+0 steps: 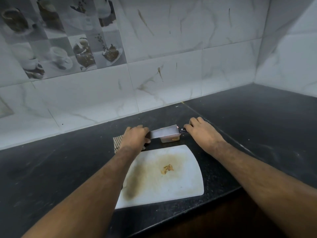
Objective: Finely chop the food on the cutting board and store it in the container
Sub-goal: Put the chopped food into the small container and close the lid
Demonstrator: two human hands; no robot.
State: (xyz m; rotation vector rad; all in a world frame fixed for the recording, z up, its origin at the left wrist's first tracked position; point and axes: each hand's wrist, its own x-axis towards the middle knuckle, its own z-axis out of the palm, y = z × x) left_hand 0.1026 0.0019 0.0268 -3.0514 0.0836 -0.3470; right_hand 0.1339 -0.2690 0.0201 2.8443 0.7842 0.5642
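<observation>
Nearest the viewer, the white cutting board lies on the dark counter with only a small heap of chopped food left at its middle, nearer than both hands. Just beyond its far edge sits the small clear container, some food already inside. Over it the knife runs left to right: the right hand grips the handle, while the left hand curls its fingers over the blade tip, a checked cloth beside it.
</observation>
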